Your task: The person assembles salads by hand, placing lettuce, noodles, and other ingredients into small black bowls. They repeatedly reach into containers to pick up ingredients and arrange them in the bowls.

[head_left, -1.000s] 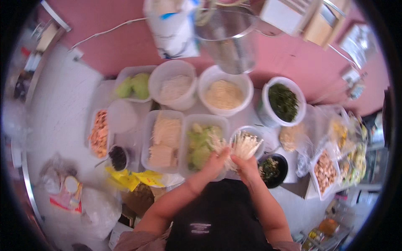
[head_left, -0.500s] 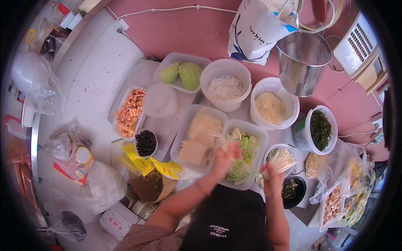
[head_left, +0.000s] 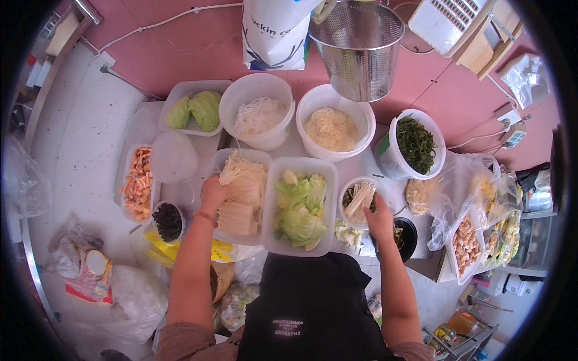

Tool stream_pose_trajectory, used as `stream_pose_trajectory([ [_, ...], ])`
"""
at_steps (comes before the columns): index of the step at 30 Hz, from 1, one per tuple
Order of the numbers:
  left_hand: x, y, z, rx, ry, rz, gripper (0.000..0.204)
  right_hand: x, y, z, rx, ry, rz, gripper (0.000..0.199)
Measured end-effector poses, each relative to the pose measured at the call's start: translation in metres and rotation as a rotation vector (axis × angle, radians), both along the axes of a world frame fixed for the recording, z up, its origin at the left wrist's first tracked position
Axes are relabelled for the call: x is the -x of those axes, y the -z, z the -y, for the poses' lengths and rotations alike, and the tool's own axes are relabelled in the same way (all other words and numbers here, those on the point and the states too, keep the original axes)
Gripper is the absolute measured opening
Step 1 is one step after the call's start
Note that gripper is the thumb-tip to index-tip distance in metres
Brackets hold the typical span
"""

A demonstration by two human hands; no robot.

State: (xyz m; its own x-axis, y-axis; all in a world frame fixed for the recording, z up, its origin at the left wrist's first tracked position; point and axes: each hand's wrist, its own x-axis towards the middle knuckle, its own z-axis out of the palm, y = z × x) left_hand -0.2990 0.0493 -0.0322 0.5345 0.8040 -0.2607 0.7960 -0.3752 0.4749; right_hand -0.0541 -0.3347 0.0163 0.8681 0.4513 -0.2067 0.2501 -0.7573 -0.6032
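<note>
While the left hand (head_left: pixel 214 194) rests with bent fingers on the pale enoki mushroom bundles (head_left: pixel 241 195) in a clear rectangular plastic tub (head_left: pixel 224 161), the right hand (head_left: pixel 379 218) sits at the 5 o'clock rim of a small round white bowl (head_left: pixel 360 200) of pale mushroom strands, fingers curled; whether either hand actually grips anything cannot be told. At 3 o'clock of the mushroom tub, touching it, stands a second clear rectangular tub of green lettuce leaves (head_left: pixel 300 207). Beyond these, toward 12 o'clock, stand a round white plastic tub of white noodles (head_left: pixel 257 114) and a round white tub of sliced lotus root (head_left: pixel 333 127); a shallow clear tray with two green cabbage pieces (head_left: pixel 194 109) lies at 10 o'clock. A white tub of dark green seaweed (head_left: pixel 414 144) stands at 2 o'clock. On the pale surface (head_left: pixel 84 150) at 9 o'clock lie a clear tray of orange-and-white strips (head_left: pixel 138 183) and a small bowl of black fungus (head_left: pixel 168 221). At 12 o'clock, on the pink floor, a white paper bag with blue print (head_left: pixel 277 30) leans beside a perforated steel bucket (head_left: pixel 360 48). A yellow crumpled package (head_left: pixel 162 249) lies at 7 o'clock.
</note>
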Motion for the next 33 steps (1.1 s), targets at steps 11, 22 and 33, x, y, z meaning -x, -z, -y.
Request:
stream_pose_trajectory([
  [11, 0.008, -0.045, 0.025, 0.189, 0.057, 0.629, 0.024, 0.019, -0.009, 0.032, -0.607, 0.240, -0.280, 0.028],
  [22, 0.054, -0.023, 0.078, 1.264, -0.885, 1.138, 0.014, 0.077, -0.030, -0.058, -0.353, -0.292, -0.230, 0.018],
  [33, 0.079, -0.030, 0.131, 1.308, -0.935, 1.388, 0.012, 0.129, 0.014, -0.258, 0.167, -0.947, 0.394, 0.017],
])
